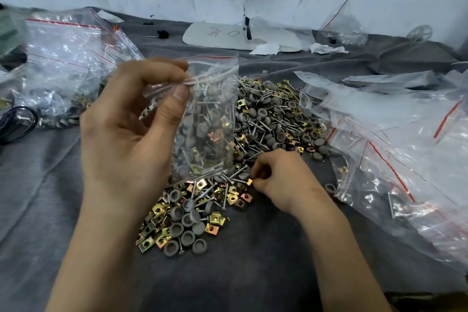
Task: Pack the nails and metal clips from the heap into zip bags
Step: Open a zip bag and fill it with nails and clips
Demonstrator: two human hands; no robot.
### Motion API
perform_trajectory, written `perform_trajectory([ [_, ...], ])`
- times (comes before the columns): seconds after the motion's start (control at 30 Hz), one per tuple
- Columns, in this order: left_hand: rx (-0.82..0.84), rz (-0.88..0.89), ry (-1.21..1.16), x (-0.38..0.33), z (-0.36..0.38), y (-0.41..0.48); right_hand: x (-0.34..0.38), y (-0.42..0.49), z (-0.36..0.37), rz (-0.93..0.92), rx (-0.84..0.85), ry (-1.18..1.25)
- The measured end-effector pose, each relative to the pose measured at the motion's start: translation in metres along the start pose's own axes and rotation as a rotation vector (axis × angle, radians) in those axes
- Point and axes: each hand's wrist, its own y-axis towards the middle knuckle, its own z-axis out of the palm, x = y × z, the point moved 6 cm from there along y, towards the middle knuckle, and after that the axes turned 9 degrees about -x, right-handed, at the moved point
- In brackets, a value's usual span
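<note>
A heap [268, 119] of nails, brass-coloured metal clips and grey round caps lies on the grey cloth in the middle. My left hand [126, 129] pinches the top edge of a clear zip bag [205, 119] between thumb and fingers and holds it upright over the heap; the bag holds nails, clips and caps. My right hand [281, 180] is low at the heap's near edge, its fingertips pinching a small metal clip [250, 181].
Filled zip bags [63, 58] are piled at the left. A stack of empty zip bags [395, 139] spreads along the right. A white board [240, 35], crumpled tissue and small parts lie by the back wall. Black cable sits at the far left.
</note>
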Motion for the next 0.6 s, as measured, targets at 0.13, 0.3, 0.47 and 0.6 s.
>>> perform_trajectory([
  [0.13, -0.007, -0.032, -0.015, -0.005, 0.0, -0.002, -0.003, -0.001, -0.003, 0.006, 0.028, -0.011],
  [0.3, -0.001, -0.015, -0.034, -0.013, 0.002, -0.004, 0.001, -0.009, -0.002, 0.033, 0.122, -0.024],
  [0.47, 0.013, 0.026, -0.059, -0.023, 0.004, -0.004, 0.009, -0.011, 0.004, 0.015, 0.1, -0.051],
  [0.6, 0.036, 0.053, -0.067, -0.027, 0.005, -0.004, 0.009, -0.012, 0.002, -0.017, 0.127, -0.049],
])
